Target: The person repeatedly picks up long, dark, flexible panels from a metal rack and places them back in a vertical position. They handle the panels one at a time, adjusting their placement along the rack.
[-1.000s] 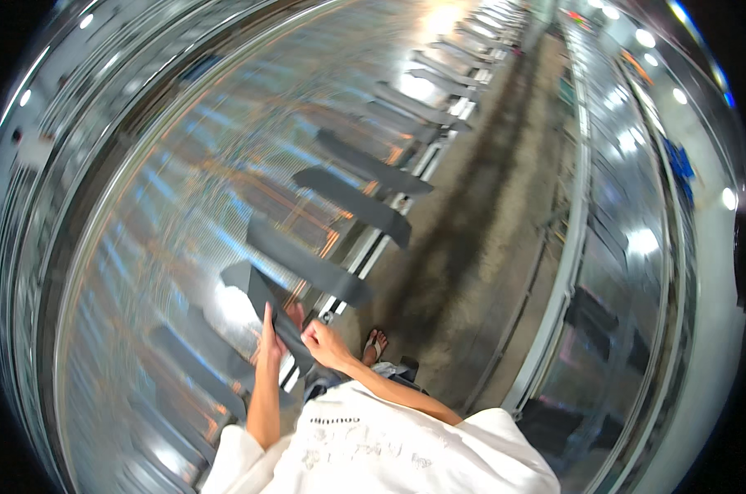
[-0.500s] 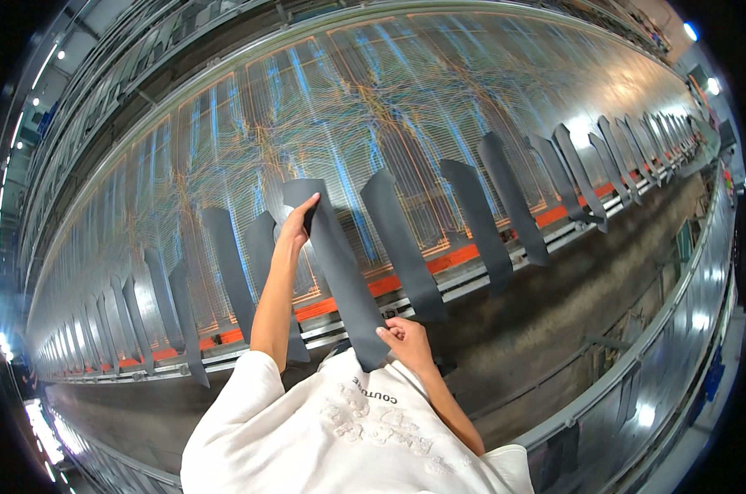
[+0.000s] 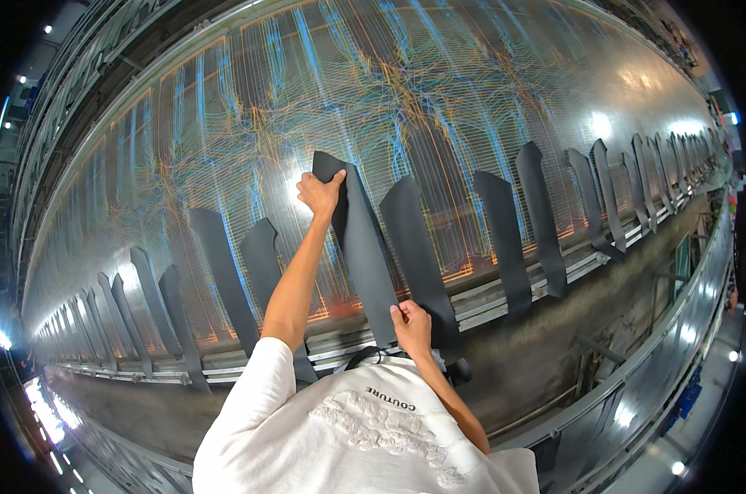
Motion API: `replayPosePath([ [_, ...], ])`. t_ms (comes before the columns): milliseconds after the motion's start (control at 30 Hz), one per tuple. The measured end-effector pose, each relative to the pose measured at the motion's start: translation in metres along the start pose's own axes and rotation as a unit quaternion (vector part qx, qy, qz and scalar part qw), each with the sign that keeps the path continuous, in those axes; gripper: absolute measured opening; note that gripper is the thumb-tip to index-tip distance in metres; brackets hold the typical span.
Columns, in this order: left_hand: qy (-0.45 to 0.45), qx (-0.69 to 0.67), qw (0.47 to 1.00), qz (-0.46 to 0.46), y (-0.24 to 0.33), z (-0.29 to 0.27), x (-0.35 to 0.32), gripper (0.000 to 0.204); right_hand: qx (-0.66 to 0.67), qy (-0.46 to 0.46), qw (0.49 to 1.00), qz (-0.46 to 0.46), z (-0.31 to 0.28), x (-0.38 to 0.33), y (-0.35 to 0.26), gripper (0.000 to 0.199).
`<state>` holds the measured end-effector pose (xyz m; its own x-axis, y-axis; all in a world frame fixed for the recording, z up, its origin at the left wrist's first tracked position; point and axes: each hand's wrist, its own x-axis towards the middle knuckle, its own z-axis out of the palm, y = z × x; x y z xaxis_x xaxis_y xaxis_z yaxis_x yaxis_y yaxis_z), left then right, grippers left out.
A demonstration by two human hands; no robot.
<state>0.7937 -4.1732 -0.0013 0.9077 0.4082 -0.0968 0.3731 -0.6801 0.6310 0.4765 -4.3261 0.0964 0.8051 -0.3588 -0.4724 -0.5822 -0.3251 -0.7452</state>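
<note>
A long dark grey strip (image 3: pixel 362 251), seemingly fabric, slants from the large table (image 3: pixel 591 99) toward my body. Close to its far end, my left hand (image 3: pixel 318 194) pinches the side edge with the thumb on top. Down by the near end, my right hand (image 3: pixel 414 327) grips the right edge between thumb and fingers. The strip's far end rests on or just over the table; which of these I cannot tell. To its right lies a similar grey strip (image 3: pixel 418 251), and to its left a shorter-looking one (image 3: pixel 262 255) is partly hidden by my left arm.
Several more grey strips (image 3: pixel 505 239) hang over the table's near edge in a row to both sides. Blue and orange light lines (image 3: pixel 397 90) cover the tabletop. A metal rail (image 3: pixel 480 313) runs along the near edge. Behind me at right stands another long metal surface (image 3: pixel 636 395).
My left hand and the strip's far end have moved farther onto the table and a little right. My right hand has risen slightly with the near end. The bright red-orange band along the edge has mostly vanished.
</note>
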Motion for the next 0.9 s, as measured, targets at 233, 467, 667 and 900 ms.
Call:
replayPosePath([
  [233, 0.028, 0.013, 0.998, -0.055, -0.001, 0.012, 0.005, 0.078, -0.006, -0.002, 1.000, -0.003, -0.001, 0.019, -0.008, 0.021],
  [467, 0.038, 0.016, 0.998, -0.050, 0.006, 0.013, 0.004, 0.073, -0.006, -0.010, 1.000, 0.005, -0.001, 0.023, -0.007, 0.021],
  [667, 0.047, 0.024, 0.997, -0.050, 0.000, 0.019, 0.006, 0.072, 0.004, -0.009, 1.000, 0.005, 0.007, 0.020, -0.002, 0.022],
  [900, 0.053, 0.038, 0.997, -0.038, -0.003, 0.022, 0.007, 0.069, -0.004, 0.001, 1.000, -0.017, 0.008, 0.022, 0.002, 0.021],
])
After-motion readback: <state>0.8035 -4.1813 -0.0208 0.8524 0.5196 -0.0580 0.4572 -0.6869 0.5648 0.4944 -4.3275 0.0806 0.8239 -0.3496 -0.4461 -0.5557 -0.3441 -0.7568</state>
